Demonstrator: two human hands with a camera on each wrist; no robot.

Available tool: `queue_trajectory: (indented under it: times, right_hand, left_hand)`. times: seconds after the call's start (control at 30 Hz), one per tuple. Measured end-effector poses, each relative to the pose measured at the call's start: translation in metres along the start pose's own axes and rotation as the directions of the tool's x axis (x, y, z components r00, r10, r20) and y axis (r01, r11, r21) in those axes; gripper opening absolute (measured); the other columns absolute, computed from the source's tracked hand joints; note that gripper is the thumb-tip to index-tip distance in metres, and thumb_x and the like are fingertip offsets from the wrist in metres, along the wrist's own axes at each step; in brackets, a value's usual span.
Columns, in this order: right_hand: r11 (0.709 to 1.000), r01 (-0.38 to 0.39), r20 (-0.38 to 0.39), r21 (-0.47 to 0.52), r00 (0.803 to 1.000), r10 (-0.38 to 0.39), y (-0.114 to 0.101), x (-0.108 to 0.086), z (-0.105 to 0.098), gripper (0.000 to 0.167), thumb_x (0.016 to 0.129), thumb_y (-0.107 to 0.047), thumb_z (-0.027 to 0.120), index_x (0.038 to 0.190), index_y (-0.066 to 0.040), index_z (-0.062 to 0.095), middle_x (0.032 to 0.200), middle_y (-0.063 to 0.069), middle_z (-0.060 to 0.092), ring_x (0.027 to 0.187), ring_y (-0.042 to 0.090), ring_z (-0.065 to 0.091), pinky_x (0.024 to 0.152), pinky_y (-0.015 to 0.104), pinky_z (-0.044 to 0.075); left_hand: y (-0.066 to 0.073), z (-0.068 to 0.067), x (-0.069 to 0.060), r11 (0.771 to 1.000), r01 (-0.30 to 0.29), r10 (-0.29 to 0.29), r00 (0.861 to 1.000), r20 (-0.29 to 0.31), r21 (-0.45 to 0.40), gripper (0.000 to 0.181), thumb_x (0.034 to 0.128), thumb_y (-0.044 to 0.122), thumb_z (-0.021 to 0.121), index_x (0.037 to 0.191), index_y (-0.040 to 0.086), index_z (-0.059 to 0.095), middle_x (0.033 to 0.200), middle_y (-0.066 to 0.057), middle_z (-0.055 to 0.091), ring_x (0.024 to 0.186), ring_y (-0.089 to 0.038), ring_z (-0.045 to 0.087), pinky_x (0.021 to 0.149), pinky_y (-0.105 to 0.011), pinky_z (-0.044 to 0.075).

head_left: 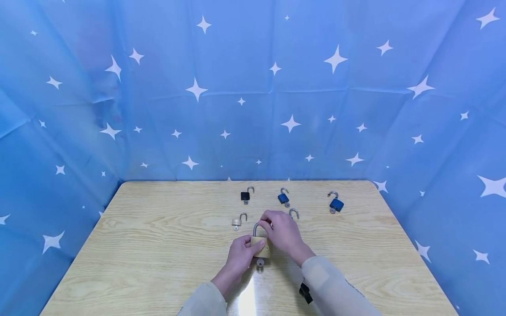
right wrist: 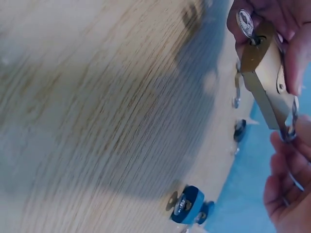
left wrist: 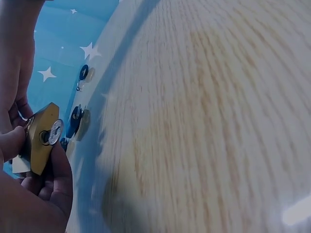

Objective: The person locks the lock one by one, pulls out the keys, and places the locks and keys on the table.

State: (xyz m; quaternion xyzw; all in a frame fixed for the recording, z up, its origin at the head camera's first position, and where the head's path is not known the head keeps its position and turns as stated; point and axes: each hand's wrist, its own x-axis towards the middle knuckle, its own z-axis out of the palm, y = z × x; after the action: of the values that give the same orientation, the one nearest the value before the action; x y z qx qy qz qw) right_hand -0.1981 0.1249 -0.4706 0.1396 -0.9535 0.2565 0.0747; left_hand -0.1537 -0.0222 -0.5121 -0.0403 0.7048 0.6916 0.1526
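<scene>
A large brass padlock was held up off the bench, near its front middle, its shackle pointing away from the person and its keyhole end toward them. A round-headed key stuck out of the keyhole. The left hand gripped the body, its fingers clamped on the sides and the thumb laid across the upper face. The right hand held the curved part of the shackle, fingers and thumb pinched together on it; whether the shackle's other leg sat in the body could not be told. Just beyond the left hand lay a small brass padlock, its shackle raised and a key in it. Just behind the right hand showed another raised shackle, its body hidden there in the head view. Farther back lay a black padlock, a blue padlock and, well to the right, a second blue padlock, all with shackles open and keys in. A blue curtain with white stars hung behind the bench.
</scene>
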Motion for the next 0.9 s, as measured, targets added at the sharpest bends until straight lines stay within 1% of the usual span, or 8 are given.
queue_trajectory:
  times: [0.1,0.27,0.33,0.47,0.6,0.7,0.77,0.9]
  right_hand:
    - [0.999,-0.032,0.015,0.011,0.999,0.032,0.003,-0.001,-0.001,0.010,0.094,-0.030,0.064,0.090,-0.023,0.070,0.084,-0.010,0.068,0.071,0.005,0.055,0.066,0.027,0.047]
    - [0.994,-0.097,0.016,0.043,0.995,0.097,0.009,-0.003,-0.003,0.013,0.096,-0.029,0.061,0.092,-0.022,0.071,0.082,-0.009,0.068,0.068,0.005,0.054,0.066,0.029,0.046]
    - [0.993,-0.109,0.013,0.047,0.994,0.108,0.011,-0.005,-0.003,0.013,0.096,-0.028,0.060,0.091,-0.022,0.071,0.082,-0.009,0.068,0.068,0.005,0.053,0.065,0.028,0.046]
    - [0.993,-0.112,0.007,0.030,0.994,0.112,0.016,-0.012,-0.002,0.013,0.096,-0.023,0.060,0.093,-0.019,0.072,0.082,-0.007,0.069,0.067,0.005,0.053,0.065,0.029,0.047]
    - [0.992,-0.118,0.017,0.032,0.993,0.118,0.017,-0.021,0.000,0.011,0.095,-0.020,0.062,0.093,-0.018,0.072,0.084,-0.007,0.069,0.068,0.004,0.054,0.065,0.028,0.047]
    - [0.990,-0.121,0.048,0.068,0.992,0.118,0.016,-0.031,0.002,0.011,0.094,-0.018,0.061,0.093,-0.017,0.072,0.081,-0.007,0.068,0.065,0.003,0.052,0.063,0.025,0.045]
    - [0.985,-0.124,0.082,0.116,0.990,0.115,0.013,-0.037,0.005,0.012,0.094,-0.015,0.060,0.094,-0.015,0.072,0.078,-0.007,0.067,0.063,0.003,0.051,0.061,0.023,0.044]
    - [0.965,-0.140,0.146,0.224,0.983,0.108,0.006,-0.049,0.012,0.013,0.094,-0.013,0.060,0.098,-0.010,0.072,0.080,-0.003,0.068,0.061,0.001,0.050,0.058,0.020,0.043]
  left_hand:
    - [0.000,-0.001,0.001,1.000,0.007,-0.007,1.000,-0.002,0.020,0.036,0.0898,0.029,0.068,0.109,-0.001,0.064,0.095,-0.013,0.075,0.072,-0.012,0.067,0.067,-0.028,0.053]
    - [0.001,-0.004,0.000,1.000,0.003,-0.004,1.000,0.003,0.020,0.039,0.0902,0.028,0.068,0.114,-0.003,0.062,0.099,-0.014,0.074,0.078,-0.016,0.070,0.071,-0.030,0.056]
    - [0.003,-0.005,0.000,1.000,0.000,0.000,1.000,0.006,0.016,0.040,0.0903,0.027,0.068,0.115,-0.004,0.062,0.100,-0.015,0.074,0.080,-0.017,0.071,0.072,-0.030,0.056]
    - [0.006,-0.009,0.001,1.000,-0.003,0.003,1.000,0.002,0.030,0.039,0.0905,0.028,0.068,0.114,-0.003,0.062,0.099,-0.015,0.074,0.077,-0.015,0.069,0.071,-0.029,0.055]
    - [0.011,-0.015,0.004,0.999,-0.005,0.005,1.000,-0.017,0.050,0.041,0.0904,0.031,0.068,0.114,-0.003,0.063,0.102,-0.017,0.074,0.079,-0.017,0.070,0.072,-0.029,0.054]
    - [0.015,-0.020,0.007,0.998,0.001,0.001,0.999,-0.033,0.057,0.043,0.0903,0.032,0.068,0.114,-0.003,0.063,0.105,-0.018,0.073,0.085,-0.021,0.070,0.075,-0.030,0.053]
    - [0.017,-0.024,0.010,0.998,-0.002,0.005,0.999,-0.038,0.059,0.043,0.0908,0.032,0.068,0.115,-0.003,0.062,0.107,-0.018,0.072,0.089,-0.023,0.069,0.077,-0.029,0.053]
    - [0.019,-0.029,0.015,0.998,-0.001,0.004,0.999,-0.048,0.060,0.043,0.0914,0.033,0.066,0.114,-0.002,0.063,0.109,-0.018,0.071,0.091,-0.023,0.066,0.079,-0.029,0.050]
